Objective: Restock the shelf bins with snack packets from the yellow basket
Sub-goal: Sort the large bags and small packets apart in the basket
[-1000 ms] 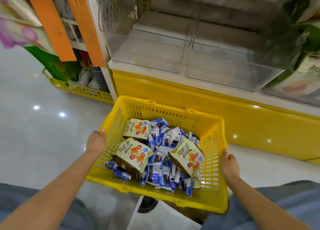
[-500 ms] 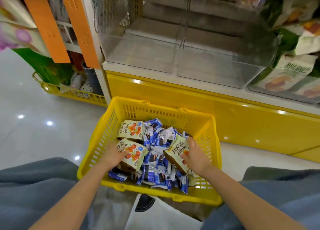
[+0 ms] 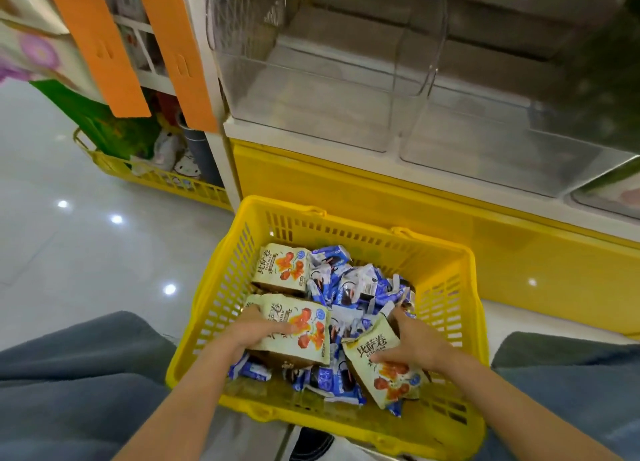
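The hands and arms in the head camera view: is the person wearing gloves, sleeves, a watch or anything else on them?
Nothing shows on either. The left hand and right hand are bare, with no gloves, and no rings or watch in sight. Both forearms are uncovered to the bottom edge of the picture, so no sleeve appears. The only clothing in view is grey-blue fabric over the knees.

Both bare forearms reach forward and down into the yellow basket (image 3: 446,287), entering over its near rim. Left hand (image 3: 254,330) lies palm-down at the basket's left side, fingers curled over a cream packet (image 3: 298,329). Right hand (image 3: 412,344) sits toward the basket's right side, thumb and fingers closed around another cream packet (image 3: 384,367). Grey-clad knees flank the basket.
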The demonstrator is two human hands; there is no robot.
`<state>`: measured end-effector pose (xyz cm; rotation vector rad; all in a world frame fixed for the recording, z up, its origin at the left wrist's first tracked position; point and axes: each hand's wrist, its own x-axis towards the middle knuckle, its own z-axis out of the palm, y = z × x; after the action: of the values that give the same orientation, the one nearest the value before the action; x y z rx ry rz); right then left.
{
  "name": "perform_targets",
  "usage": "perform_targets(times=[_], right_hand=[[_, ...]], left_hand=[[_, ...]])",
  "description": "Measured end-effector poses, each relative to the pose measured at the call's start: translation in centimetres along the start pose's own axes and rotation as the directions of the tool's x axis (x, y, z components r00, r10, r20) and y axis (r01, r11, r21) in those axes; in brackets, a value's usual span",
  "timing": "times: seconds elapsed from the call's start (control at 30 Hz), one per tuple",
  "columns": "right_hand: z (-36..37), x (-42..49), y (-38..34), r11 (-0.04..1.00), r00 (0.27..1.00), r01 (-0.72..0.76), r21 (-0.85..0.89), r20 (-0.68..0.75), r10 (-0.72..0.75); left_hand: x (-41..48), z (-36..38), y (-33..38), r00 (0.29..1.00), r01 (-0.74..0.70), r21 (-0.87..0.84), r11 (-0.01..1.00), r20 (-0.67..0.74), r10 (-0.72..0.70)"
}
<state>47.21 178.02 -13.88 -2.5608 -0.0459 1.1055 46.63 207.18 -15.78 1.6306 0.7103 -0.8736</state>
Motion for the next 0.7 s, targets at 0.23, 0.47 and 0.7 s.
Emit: perform_targets(times=[0.23,0.47,0.7], right_hand=[[-2.6,3.5,-7.7,0.954,0.890,0.097,0.284,-0.453,0.045],[-1.7,8.5,-15.1,0.872,0.959,0.105,0.478,-0.281,0.039],[-1.8,3.1,-16.8,0.845,0.909,0.359,0.396,-0.352,-0.221]], left_hand=[[-2.6,-3.6,2.6,0.800,-0.408,-0.055,0.912,-0.502,0.328],[-6.6,-7.3,1.1,0.651,-0.511,-0.072,0.857,-0.683,0.331],[-8.0,-7.8,0.6,0.805,-0.463,0.095,0.881,-0.370,0.463]])
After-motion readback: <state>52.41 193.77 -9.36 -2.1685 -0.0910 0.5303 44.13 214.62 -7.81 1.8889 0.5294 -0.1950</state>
